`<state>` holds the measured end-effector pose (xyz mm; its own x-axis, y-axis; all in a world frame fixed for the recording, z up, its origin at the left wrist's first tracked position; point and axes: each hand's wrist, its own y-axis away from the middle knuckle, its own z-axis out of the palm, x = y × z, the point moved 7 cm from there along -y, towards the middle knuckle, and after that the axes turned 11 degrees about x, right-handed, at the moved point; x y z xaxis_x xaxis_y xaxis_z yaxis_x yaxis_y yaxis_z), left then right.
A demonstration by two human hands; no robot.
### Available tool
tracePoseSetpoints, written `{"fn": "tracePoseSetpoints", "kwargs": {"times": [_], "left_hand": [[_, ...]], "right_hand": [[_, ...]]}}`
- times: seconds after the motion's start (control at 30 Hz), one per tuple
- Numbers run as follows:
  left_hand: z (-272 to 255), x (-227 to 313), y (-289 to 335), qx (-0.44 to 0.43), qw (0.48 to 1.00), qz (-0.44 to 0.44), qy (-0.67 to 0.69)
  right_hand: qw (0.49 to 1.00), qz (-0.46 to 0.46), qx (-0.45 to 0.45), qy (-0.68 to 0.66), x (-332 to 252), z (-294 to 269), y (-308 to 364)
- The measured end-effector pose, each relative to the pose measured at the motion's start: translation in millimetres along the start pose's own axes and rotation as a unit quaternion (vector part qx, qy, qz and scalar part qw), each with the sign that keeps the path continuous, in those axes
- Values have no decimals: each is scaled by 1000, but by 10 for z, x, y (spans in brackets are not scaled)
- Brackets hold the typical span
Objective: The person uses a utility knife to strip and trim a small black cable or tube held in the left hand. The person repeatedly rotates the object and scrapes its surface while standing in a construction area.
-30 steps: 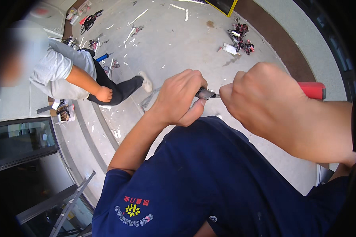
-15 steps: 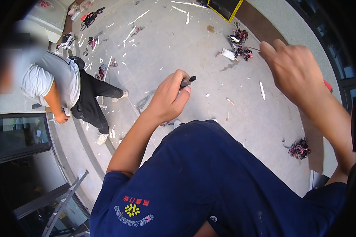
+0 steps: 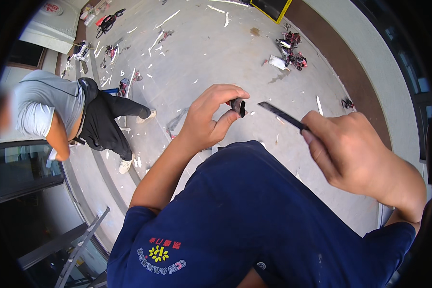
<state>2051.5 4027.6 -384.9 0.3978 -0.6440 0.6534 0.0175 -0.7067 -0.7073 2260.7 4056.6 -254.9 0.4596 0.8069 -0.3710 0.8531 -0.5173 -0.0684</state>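
Observation:
Between the thumb and fingers of my left hand [image 3: 207,117] is a short dark tube [image 3: 241,108], its round hollow end facing right. The rest of the tube is hidden in my grip. My right hand [image 3: 353,151] is closed on a utility knife [image 3: 284,116] with a long, narrow dark blade. The blade's tip points up and left at the tube's open end, a short gap away from it. Most of the knife's handle is covered by my fingers.
Over on the left a person [image 3: 57,105] in a grey shirt bends forward beside the steps. White scraps [image 3: 319,106] and tangled dark-red piles [image 3: 293,50] litter the grey floor. A metal ladder [image 3: 81,249] stands lower left. A yellow-edged dark panel [image 3: 273,8] lies at the far side.
My right hand has come down and left, bringing the knife blade close to the tube. My left hand has turned the tube so its open end shows more. The other person has bent lower.

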Motion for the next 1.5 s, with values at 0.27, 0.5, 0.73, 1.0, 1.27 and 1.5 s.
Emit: {"fn": "tracePoseSetpoints", "kwargs": {"times": [0.27, 0.5, 0.73, 1.0, 1.27, 1.5], "left_hand": [[50, 234, -105, 50, 990, 116, -66], [4, 278, -108, 109, 973, 182, -93], [27, 331, -173, 87, 970, 206, -93], [87, 330, -173, 56, 971, 216, -88], [67, 354, -182, 51, 975, 199, -83], [119, 413, -210, 47, 985, 158, -59]], "right_hand": [[992, -42, 17, 118, -175, 77, 49], [942, -81, 77, 318, -350, 191, 111], [932, -56, 72, 351, -374, 238, 143], [954, -76, 36, 287, -385, 182, 223], [971, -82, 9, 227, -440, 48, 320], [938, -88, 74, 326, -383, 120, 290]]}}
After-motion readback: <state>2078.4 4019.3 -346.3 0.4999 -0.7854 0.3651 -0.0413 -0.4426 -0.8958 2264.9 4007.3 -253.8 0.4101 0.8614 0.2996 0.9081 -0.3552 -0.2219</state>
